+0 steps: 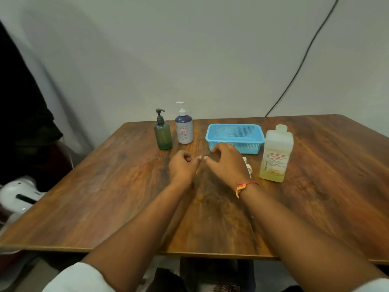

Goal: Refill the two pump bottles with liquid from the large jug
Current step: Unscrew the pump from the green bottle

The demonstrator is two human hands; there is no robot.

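Brown wooden table (105, 207) by grey wall. In front of blue basket (234, 142): left hand (182, 166) curled, empty; right hand (226, 164) loosely bent, empty. Right of basket: jug (275, 153) upright, cap up, label unreadable. Left of basket, upright: green pump bottle (163, 133), spout rightward; white pump bottle (184, 128), spout leftward.

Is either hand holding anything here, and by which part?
Nothing is held: the left hand and right hand are both empty, over the table.
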